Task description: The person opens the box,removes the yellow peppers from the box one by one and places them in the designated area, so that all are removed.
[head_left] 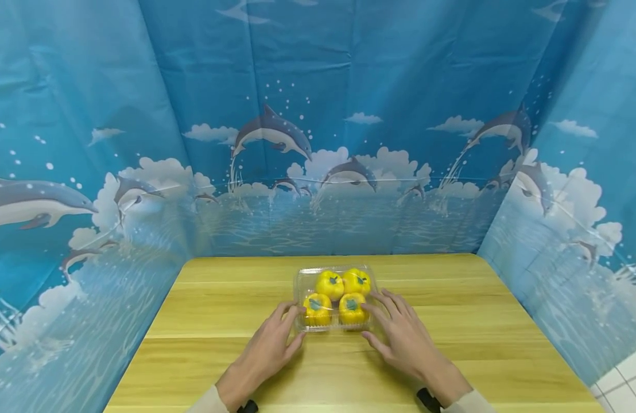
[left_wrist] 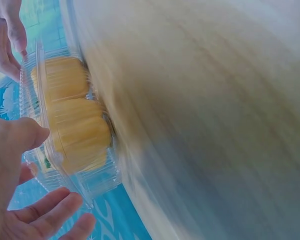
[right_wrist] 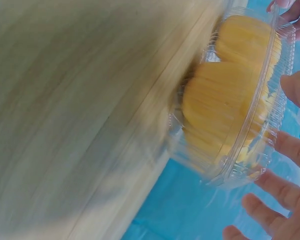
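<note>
Both hands [head_left: 268, 350] [head_left: 403, 338] flank clear box [head_left: 334, 298] — fingers straight.

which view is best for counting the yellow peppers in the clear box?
Head view: it looks down through the clear box at all four yellow peppers, sharp. Both wrist views see the box side-on and blurred, showing only two peppers each, with fingers at the rim.

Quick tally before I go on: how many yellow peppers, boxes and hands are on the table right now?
Yellow peppers: 4
Clear plastic box: 1
Hands: 2, left hand and right hand
Total: 7
</note>
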The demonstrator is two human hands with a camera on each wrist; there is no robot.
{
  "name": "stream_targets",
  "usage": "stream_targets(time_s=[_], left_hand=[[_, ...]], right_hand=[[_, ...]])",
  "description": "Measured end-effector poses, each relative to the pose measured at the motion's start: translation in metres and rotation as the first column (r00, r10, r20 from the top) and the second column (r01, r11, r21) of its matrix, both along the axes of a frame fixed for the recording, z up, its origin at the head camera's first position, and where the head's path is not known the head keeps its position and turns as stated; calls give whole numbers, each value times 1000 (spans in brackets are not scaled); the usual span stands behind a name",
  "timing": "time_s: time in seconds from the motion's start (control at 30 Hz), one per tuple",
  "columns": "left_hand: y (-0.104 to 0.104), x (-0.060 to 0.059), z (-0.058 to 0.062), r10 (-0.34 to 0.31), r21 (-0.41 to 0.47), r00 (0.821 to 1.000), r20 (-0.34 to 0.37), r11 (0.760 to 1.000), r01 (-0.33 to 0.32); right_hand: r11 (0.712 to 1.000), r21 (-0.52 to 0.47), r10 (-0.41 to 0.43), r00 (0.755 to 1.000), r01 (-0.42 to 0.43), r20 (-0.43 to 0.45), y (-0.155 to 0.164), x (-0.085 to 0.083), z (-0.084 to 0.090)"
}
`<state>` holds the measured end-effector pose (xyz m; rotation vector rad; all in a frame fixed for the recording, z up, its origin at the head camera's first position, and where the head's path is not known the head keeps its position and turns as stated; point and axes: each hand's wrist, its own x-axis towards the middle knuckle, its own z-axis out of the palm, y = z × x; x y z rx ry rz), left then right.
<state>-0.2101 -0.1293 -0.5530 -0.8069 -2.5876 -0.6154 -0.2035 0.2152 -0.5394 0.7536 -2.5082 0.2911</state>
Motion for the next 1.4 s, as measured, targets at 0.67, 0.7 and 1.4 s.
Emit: stream_targets(time_s=[0.67, 0.7, 1.4], left_hand=[[1, 21, -3, -26, 47, 999, 37, 999, 24], [2, 22, -2, -28, 49, 999, 39, 998, 26], [9, 44, 1, -57, 117, 996, 72, 992, 49]], right_hand=[[995, -43, 81, 993, -85, -87, 10, 19, -1], [995, -43, 82, 993, -86, -90, 11, 20, -1], [996, -34, 77, 992, -81, -99, 20, 33, -2]])
